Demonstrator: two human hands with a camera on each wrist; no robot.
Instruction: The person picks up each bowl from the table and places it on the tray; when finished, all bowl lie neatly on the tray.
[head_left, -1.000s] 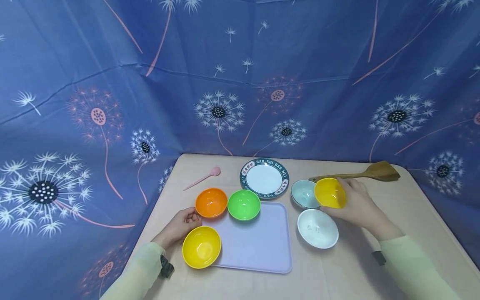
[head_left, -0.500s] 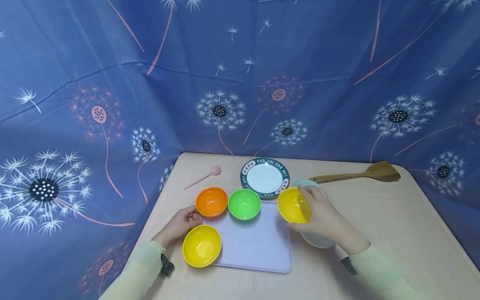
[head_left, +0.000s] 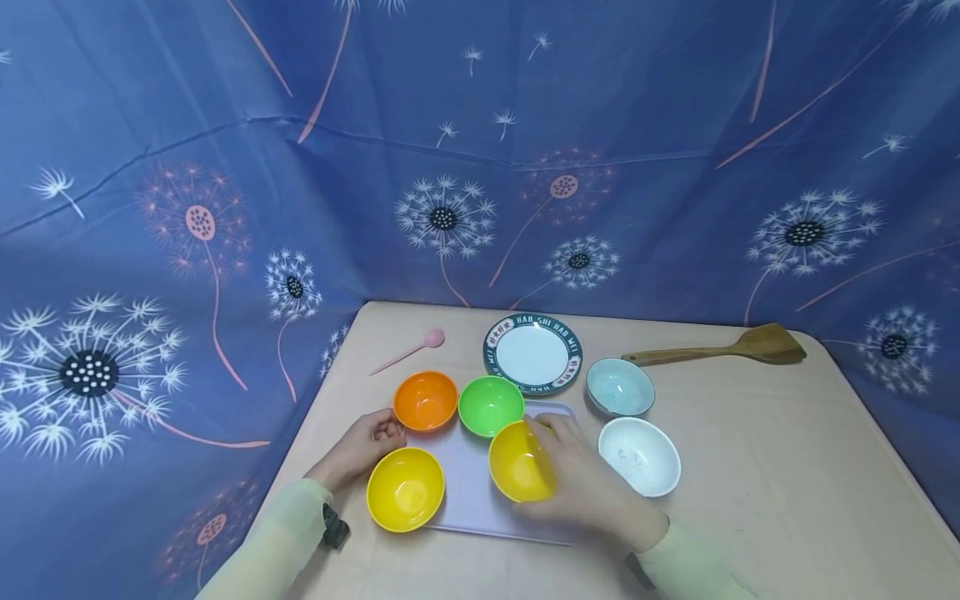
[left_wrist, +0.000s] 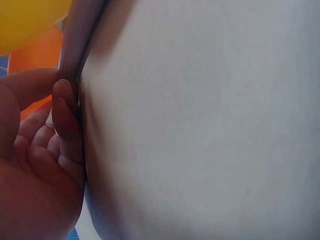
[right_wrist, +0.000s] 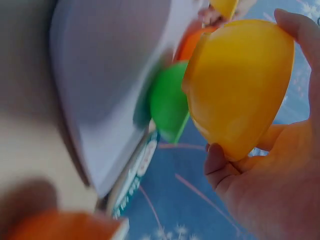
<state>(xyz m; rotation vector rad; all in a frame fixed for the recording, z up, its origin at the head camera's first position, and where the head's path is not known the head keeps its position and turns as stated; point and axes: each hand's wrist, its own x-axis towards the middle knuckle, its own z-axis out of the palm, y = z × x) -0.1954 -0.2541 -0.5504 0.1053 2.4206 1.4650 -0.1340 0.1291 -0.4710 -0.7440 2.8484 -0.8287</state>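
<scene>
While in fingers [right_wrist: 219,169], yellow bowl [head_left: 516,463] above tray [head_left: 467,493].

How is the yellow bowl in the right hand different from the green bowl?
The yellow bowl is sunny yellow, while the green bowl is bright green. The right hand is holding the yellow bowl, but no hand touches the green bowl. The yellow bowl is up in the air over the lilac tray; the green bowl rests at its far edge. Both are round and plain-coloured.
</scene>
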